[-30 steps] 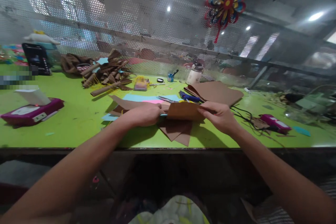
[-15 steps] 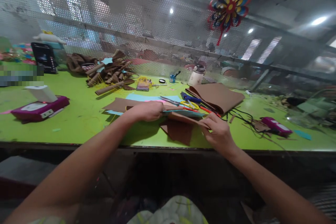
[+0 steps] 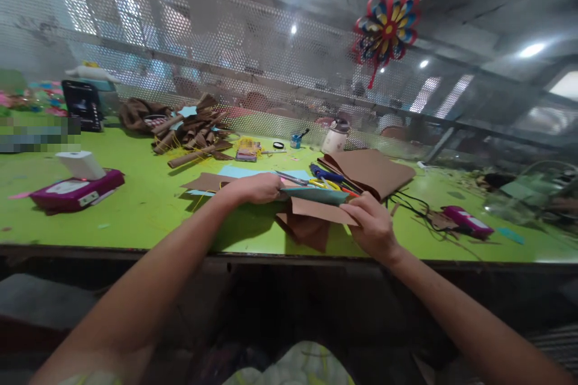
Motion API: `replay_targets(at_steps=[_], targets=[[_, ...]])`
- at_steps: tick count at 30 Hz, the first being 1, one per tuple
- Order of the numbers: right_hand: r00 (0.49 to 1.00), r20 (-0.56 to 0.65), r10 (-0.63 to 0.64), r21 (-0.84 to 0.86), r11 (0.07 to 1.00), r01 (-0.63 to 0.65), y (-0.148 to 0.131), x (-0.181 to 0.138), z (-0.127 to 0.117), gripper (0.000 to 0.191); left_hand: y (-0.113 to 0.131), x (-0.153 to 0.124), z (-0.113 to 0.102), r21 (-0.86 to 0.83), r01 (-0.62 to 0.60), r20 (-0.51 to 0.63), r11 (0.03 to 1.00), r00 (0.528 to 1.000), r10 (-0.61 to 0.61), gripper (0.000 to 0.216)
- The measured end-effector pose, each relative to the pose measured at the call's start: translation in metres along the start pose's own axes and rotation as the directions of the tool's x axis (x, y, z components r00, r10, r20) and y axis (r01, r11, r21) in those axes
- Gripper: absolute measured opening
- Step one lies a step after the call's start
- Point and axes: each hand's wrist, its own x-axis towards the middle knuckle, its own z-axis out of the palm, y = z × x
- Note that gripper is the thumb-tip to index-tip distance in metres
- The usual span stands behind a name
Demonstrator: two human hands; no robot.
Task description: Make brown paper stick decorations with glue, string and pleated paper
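My right hand is closed, thumb and fingers pinching the right end of a brown paper flap. The flap hangs tilted below a blue paper sheet. To its left, my left hand is closed over the near edge of the layered sheets, its fingertips partly hidden. More brown paper sticks out left of that wrist. Scissors with yellow handles and a blue glue gun lie just behind the sheets. Under the flap, another brown paper piece rests on the table.
A large folded brown sheet lies at the right, before a bottle. Rolled brown paper pieces are heaped back left. A purple power strip stands left; another purple block with cords lies right. The green table ends nearby.
My right hand has turned and drawn the brown flap slightly down, so more of its face shows. My left hand stays in place on the sheets. The whole view has shifted slightly.
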Motion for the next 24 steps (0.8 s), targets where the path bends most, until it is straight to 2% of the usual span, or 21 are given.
replay_targets(at_steps=[5,8,14,24], targets=[[0.97,0.239,-0.047,0.134,0.991,0.015,-0.024,-0.013,0.001,0.027,0.0,0.003,-0.002,0.016,-0.002,-0.001,1.0,1.0,0.002,0.036],[0.948,0.306,-0.093,0.223,0.974,0.023,-0.039,-0.02,-0.008,0.031,-0.001,0.005,-0.002,0.029,0.0,0.008,1.0,1.0,0.0,0.037],[0.961,0.272,-0.061,0.18,0.984,0.011,-0.045,-0.022,-0.012,0.03,-0.001,0.006,-0.002,0.013,-0.001,0.001,1.0,1.0,0.001,0.037],[0.952,0.279,-0.128,0.092,0.99,0.106,-0.026,0.02,0.03,0.025,-0.002,0.006,-0.004,-0.063,-0.017,-0.017,0.998,1.0,0.016,0.033]])
